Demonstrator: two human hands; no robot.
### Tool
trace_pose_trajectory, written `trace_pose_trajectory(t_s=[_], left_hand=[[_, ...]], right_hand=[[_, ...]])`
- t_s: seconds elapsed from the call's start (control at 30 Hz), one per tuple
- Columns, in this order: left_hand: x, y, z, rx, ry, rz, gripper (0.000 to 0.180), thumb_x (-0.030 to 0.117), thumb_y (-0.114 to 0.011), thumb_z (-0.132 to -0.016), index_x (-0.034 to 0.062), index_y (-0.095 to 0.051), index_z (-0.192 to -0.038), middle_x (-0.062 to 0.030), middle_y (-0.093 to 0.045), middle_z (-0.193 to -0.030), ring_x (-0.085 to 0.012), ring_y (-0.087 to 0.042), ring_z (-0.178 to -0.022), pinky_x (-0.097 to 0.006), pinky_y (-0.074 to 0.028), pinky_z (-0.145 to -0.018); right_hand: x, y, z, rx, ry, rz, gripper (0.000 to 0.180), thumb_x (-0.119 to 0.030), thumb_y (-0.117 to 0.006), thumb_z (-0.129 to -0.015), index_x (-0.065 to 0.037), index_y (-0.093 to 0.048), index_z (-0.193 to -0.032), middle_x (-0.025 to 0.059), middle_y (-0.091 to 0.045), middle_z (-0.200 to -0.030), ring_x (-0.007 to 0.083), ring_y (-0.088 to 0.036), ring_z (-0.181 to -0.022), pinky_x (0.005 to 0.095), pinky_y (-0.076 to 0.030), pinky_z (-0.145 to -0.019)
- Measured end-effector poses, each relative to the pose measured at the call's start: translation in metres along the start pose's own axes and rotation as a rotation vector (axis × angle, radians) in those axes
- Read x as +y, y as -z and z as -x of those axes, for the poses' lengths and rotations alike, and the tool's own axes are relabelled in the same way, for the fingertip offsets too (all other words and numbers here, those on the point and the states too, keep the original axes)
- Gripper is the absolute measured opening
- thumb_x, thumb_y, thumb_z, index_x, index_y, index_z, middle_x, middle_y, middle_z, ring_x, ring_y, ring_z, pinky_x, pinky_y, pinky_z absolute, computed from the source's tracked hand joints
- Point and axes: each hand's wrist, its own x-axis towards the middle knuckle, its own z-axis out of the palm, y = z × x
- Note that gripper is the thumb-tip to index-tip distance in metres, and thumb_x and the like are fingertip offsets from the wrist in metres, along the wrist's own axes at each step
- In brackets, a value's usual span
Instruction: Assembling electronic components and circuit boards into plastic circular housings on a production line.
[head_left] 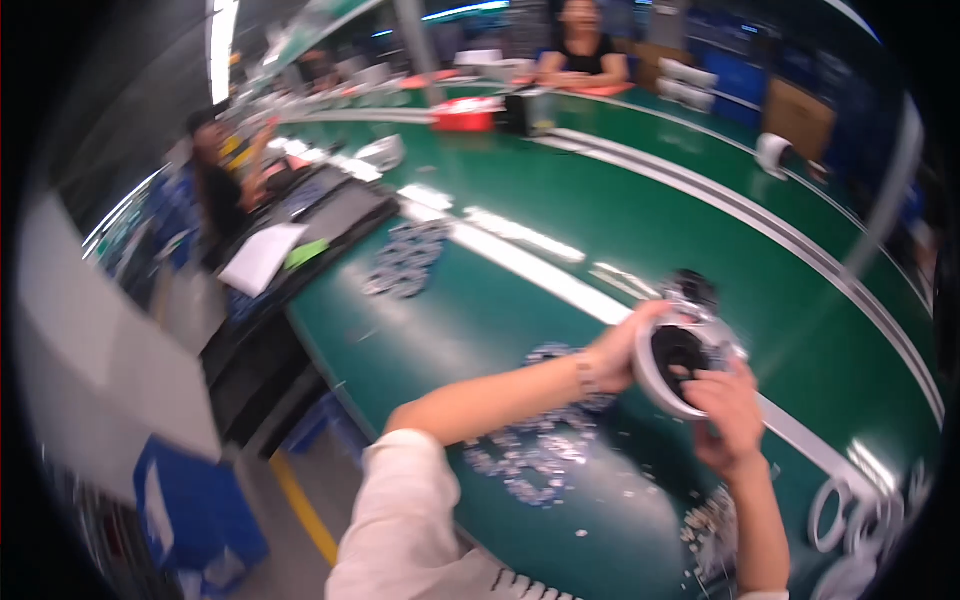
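A white round housing (650, 379) with a black hollow inside is held up above the green bench. My left hand (622, 348) grips its left side, with the fingers partly hidden behind it. At the right, my right hand (732, 408) is closed on the rim, its bent fingertips reaching over the black opening. A shiny dark and clear rounded piece (690, 290) shows at the far side of the housing; whether it is attached, I cannot tell. Motion blurs the fine detail.
Flat ring-shaped parts (530, 460) and small loose bits lie below my arms. More such parts (408, 258) lie farther left. Small pale pieces (710, 530) are heaped near my right forearm, with white rings (830, 515) beyond. A conveyor rail (540, 268) crosses the bench. Two people sit farther off.
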Motion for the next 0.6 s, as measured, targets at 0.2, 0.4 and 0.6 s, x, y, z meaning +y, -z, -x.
trace_pose_trajectory(t_s=[0.2, 0.4, 0.6], left_hand=[[-0.004, -0.006, -0.020, 0.003, 0.116, -0.163, 0.049, 0.036, -0.030, -0.084, 0.0001, -0.042, -0.116, -0.0153, -0.052, -0.110, -0.0244, -0.054, -0.096, -0.035, -0.044, -0.084], [0.012, 0.004, -0.070, -0.002, -0.053, -0.302, 0.041, 0.031, -0.037, -0.084, -0.0015, -0.048, -0.106, -0.0147, -0.055, -0.102, -0.0249, -0.055, -0.093, -0.038, -0.043, -0.086], [0.092, 0.152, -0.094, 0.318, -0.264, -0.163, 0.044, 0.037, -0.035, -0.083, 0.0048, -0.048, -0.110, -0.0108, -0.053, -0.110, -0.0253, -0.049, -0.102, -0.043, -0.040, -0.086]], right_hand=[[-0.001, 0.021, 0.017, -0.029, -0.058, 0.104, 0.033, 0.000, -0.058, -0.058, -0.005, -0.057, -0.090, 0.0088, -0.056, -0.100, 0.0281, -0.050, -0.101, 0.0478, -0.032, -0.092], [-0.012, 0.103, 0.046, -0.126, -0.393, 0.350, 0.049, -0.015, -0.070, -0.058, -0.007, -0.051, -0.103, 0.0094, -0.043, -0.121, 0.0309, -0.037, -0.113, 0.0499, -0.028, -0.092], [0.004, 0.186, 0.143, 0.094, -0.893, 0.803, 0.042, -0.020, -0.070, -0.060, -0.001, -0.055, -0.095, 0.0118, -0.056, -0.098, 0.0288, -0.048, -0.096, 0.0346, -0.040, -0.082]])
